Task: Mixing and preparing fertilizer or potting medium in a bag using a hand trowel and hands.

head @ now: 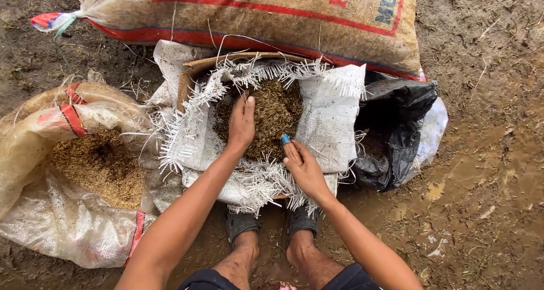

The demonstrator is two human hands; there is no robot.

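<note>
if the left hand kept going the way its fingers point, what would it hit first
The left hand points away from the person, across the brown grain it rests on. It would likely first meet the frayed white sack lining at the far rim, then the big printed sack, though depth is unclear.

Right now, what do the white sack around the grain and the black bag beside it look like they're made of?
White sack: seemingly woven plastic, matte; its cut edges fray into stiff white strands. Black bag: likely thin plastic film, glossy and crumpled, with wet sheen. The left hand rests on the grain.
</note>
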